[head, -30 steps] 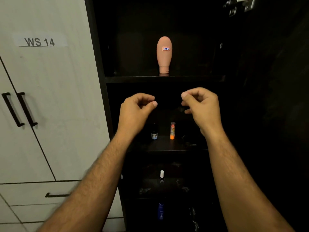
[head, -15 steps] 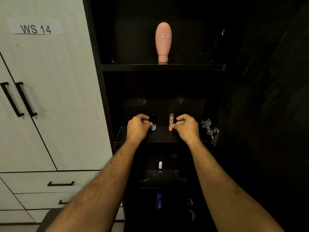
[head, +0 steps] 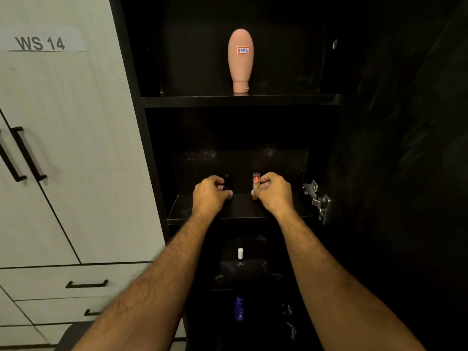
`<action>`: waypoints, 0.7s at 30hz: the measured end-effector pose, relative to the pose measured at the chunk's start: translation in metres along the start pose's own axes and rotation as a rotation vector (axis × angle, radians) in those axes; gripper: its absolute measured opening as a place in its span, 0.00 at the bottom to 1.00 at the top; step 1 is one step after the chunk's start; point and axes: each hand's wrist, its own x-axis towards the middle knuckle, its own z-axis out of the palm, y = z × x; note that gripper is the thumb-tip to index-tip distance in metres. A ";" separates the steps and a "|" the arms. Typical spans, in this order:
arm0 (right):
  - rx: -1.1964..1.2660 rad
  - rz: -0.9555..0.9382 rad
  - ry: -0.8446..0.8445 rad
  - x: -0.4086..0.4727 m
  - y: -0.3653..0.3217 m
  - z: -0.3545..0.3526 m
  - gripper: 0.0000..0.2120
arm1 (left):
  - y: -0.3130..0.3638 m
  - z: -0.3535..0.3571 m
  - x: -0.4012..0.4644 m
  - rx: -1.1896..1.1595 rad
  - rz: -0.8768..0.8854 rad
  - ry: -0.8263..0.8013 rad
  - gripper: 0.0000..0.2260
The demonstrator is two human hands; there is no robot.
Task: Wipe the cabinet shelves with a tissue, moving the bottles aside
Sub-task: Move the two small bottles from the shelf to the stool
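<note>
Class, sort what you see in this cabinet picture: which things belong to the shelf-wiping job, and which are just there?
Job:
left hand on small dark bottle
right hand on orange tube
pink bottle
white-capped bottle
blue bottle
middle shelf

Just there:
door hinge
WS 14 label
drawer handle

Five bottles (head: 240, 59), two hands (head: 209, 195).
</note>
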 end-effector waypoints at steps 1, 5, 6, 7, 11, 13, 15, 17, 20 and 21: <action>-0.007 0.001 -0.002 0.000 0.000 0.001 0.13 | 0.000 0.000 0.001 -0.001 -0.001 -0.005 0.20; -0.039 0.019 0.000 0.001 0.001 0.003 0.12 | 0.000 0.000 0.001 0.008 -0.007 -0.013 0.18; -0.042 0.021 0.001 0.000 0.000 0.003 0.12 | 0.000 0.000 0.001 0.010 -0.005 -0.012 0.18; -0.048 0.020 0.001 0.000 0.000 0.002 0.11 | 0.000 0.001 0.001 0.012 -0.004 -0.013 0.18; -0.080 0.005 -0.005 -0.002 -0.003 0.000 0.08 | 0.001 0.001 -0.001 0.028 0.003 -0.017 0.17; -0.089 -0.005 -0.009 -0.002 -0.004 -0.001 0.07 | 0.001 0.001 -0.001 0.036 0.009 -0.027 0.16; -0.103 -0.014 -0.018 -0.003 -0.003 -0.002 0.07 | 0.001 0.001 -0.002 0.053 0.018 -0.038 0.16; -0.111 -0.019 -0.030 -0.005 -0.003 -0.004 0.07 | 0.002 0.000 -0.005 0.057 0.025 -0.034 0.16; -0.133 -0.019 -0.021 -0.009 -0.002 -0.006 0.07 | 0.004 -0.002 -0.012 0.040 0.043 -0.009 0.17; -0.137 -0.018 -0.014 -0.011 -0.002 -0.007 0.06 | 0.004 -0.003 -0.015 0.028 0.050 0.000 0.17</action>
